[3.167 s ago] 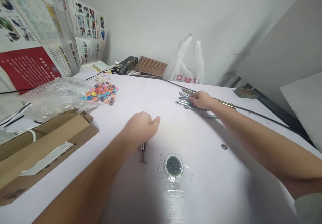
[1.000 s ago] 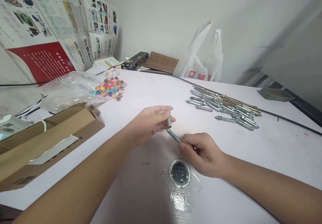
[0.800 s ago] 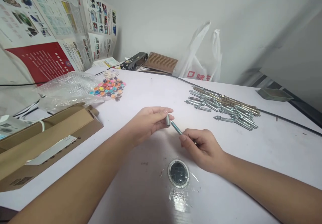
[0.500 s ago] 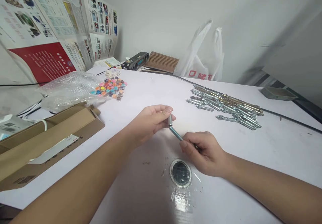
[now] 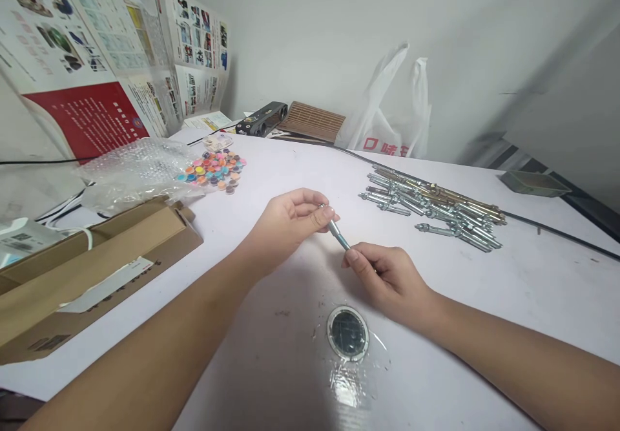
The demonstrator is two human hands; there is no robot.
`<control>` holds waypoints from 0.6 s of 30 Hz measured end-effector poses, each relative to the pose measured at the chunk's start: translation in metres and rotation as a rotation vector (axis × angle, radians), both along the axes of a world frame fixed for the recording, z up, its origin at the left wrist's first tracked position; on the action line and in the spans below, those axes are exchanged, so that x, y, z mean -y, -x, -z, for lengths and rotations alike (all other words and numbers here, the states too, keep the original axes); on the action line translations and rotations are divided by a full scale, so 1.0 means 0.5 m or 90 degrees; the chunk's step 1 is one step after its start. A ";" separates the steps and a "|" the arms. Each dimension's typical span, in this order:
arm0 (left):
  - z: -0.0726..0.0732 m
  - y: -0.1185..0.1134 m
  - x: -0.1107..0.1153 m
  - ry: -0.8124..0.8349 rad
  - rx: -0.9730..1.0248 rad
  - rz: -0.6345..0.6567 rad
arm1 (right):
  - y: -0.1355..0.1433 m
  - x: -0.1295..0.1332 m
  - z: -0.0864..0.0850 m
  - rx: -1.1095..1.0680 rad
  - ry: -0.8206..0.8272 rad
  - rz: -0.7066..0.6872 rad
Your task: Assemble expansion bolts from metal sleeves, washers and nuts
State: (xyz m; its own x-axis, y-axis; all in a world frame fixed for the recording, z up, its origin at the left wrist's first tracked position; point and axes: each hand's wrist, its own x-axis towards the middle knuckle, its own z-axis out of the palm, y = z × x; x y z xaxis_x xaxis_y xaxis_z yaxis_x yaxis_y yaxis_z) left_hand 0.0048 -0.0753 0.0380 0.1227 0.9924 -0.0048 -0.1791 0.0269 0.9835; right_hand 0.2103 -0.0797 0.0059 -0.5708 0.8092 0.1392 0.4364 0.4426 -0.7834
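My left hand [image 5: 300,216] pinches a short metal sleeve [image 5: 334,228] between thumb and fingers. Closed round a bluish metal bolt [image 5: 343,242] is my right hand [image 5: 382,276], which hides the bolt's lower end. Sleeve and bolt are in line, with the bolt's tip at or inside the sleeve's lower opening. Both are held above the white table. To the right lies a pile of silver and brassy expansion bolts [image 5: 436,205], apart from both hands.
A round glass inset [image 5: 347,333] with tape around it is in the table [image 5: 290,166]. On the left are a cardboard box [image 5: 106,276], bubble wrap [image 5: 135,166] and coloured discs [image 5: 217,169]. A white plastic bag [image 5: 382,121] and a tray [image 5: 533,183] stand behind.
The sleeve and bolt were at an angle to each other and now line up, with less of the bolt showing. My right hand has moved slightly up towards my left.
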 end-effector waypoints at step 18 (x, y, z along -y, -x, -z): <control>0.020 -0.029 0.025 -0.295 -0.347 0.088 | 0.020 -0.011 0.009 -0.388 0.377 -0.109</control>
